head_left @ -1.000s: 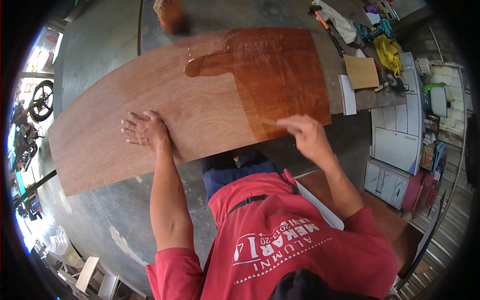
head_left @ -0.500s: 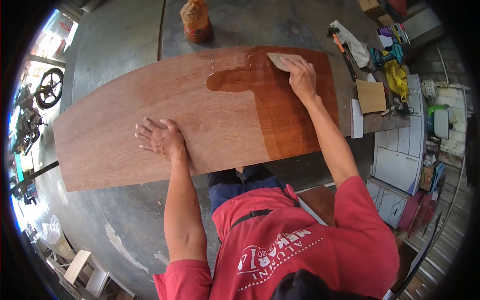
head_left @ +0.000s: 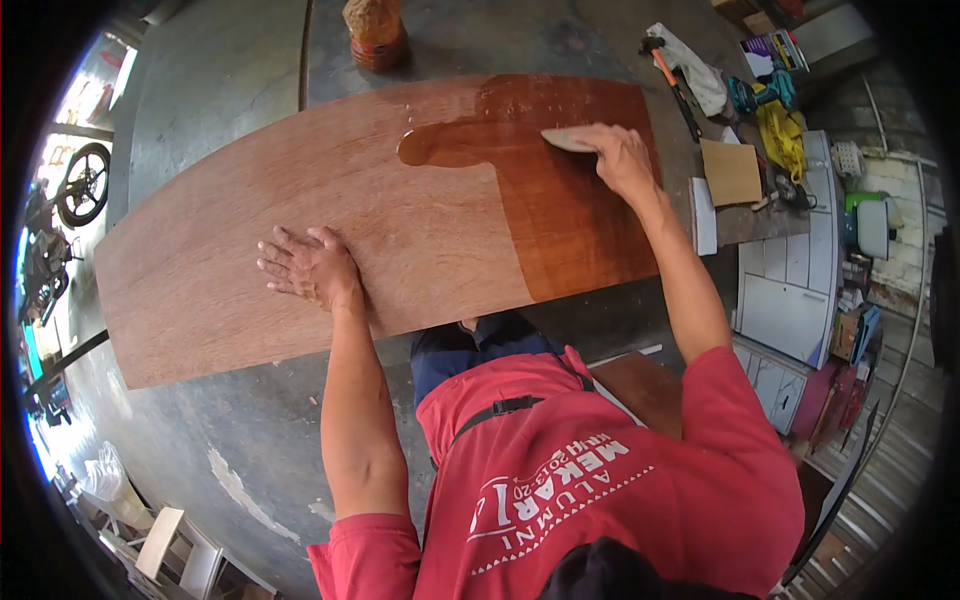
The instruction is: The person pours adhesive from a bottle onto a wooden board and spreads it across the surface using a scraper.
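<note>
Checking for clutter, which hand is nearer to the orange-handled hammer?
Right. The right hand is over the board, a little left of the hammer; the left hand rests far to its left, on the board's lighter part.

Spreader [head_left: 567, 141] in right hand [head_left: 624, 160]

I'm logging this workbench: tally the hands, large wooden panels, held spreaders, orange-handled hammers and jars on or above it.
Left hand plus right hand: 2
Large wooden panel: 1
Held spreader: 1
Orange-handled hammer: 1
Jar: 1
Total: 6
</note>
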Tool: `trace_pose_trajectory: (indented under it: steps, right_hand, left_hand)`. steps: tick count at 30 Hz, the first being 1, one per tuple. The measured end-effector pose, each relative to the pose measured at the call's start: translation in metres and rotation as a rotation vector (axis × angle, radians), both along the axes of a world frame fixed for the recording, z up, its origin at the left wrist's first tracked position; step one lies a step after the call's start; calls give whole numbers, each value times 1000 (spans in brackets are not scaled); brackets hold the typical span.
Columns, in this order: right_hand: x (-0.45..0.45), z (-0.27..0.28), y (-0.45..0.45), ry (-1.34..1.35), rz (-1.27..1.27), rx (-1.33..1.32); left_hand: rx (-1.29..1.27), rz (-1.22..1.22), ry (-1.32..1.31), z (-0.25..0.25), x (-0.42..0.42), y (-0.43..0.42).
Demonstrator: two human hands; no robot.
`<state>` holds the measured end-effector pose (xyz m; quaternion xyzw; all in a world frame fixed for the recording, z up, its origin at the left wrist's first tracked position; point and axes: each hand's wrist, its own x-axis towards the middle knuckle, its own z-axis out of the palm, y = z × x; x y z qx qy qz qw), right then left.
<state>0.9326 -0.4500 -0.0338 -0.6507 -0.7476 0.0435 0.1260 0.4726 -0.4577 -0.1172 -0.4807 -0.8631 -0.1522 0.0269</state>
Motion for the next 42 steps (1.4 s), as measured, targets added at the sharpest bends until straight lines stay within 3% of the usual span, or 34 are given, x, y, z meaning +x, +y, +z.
trace_pose_trajectory:
  steps: [7, 12, 14, 17, 18, 19, 22, 24, 25, 27, 28, 30, 32, 35, 39, 42]
  right_hand:
    - [-37, 19, -175, 24, -73, -48]
    - [-59, 41, -253, 61, -213, -81]
    - [-62, 57, -266, 1, -200, -468]
    - [-59, 69, -257, 228, -374, -212]
    - [-58, 72, -247, 297, -369, -36]
    - [-58, 78, -239, 267, -487, -27]
    - [-47, 49, -212, 147, -540, 124]
    - [-51, 16, -195, -72, -696, 258]
    - [-71, 7, -186, -213, -774, 36]
    - [-102, -54, -189, -195, -426, 307]
    - [-117, -40, -191, -201, -427, 306]
    - [-138, 2, -188, 124, -509, 131]
    - [-110, 10, -177, -114, -766, 89]
    - [-53, -4, -169, -134, -988, 40]
    - [-130, -2, -117, -82, -862, -147]
    - [-192, 8, -66, 73, -505, -159]
  left_hand:
    - [-16, 8, -1, -7, -3, 1]
    - [5, -22, -30, -8, -2, 1]
    - [9, -43, -40, -4, -10, -2]
    - [5, -81, -79, -1, -30, -5]
    - [87, -162, -218, 1, -46, -6]
    - [165, -246, -359, 4, -63, -6]
    - [169, -202, -301, 13, -102, -2]
    - [185, -200, -240, 8, -128, 7]
    - [185, -188, -175, 6, -141, 7]
    - [143, -197, -161, 6, -152, 4]
    - [90, -191, -116, 5, -155, 0]
    - [36, -162, -73, -2, -157, -6]
    - [3, -250, -44, -8, -160, -11]
    - [-15, -255, -35, 9, -148, -17]
    - [-34, -179, -20, 3, -143, -9]
    - [-58, -169, -12, 15, -136, -14]
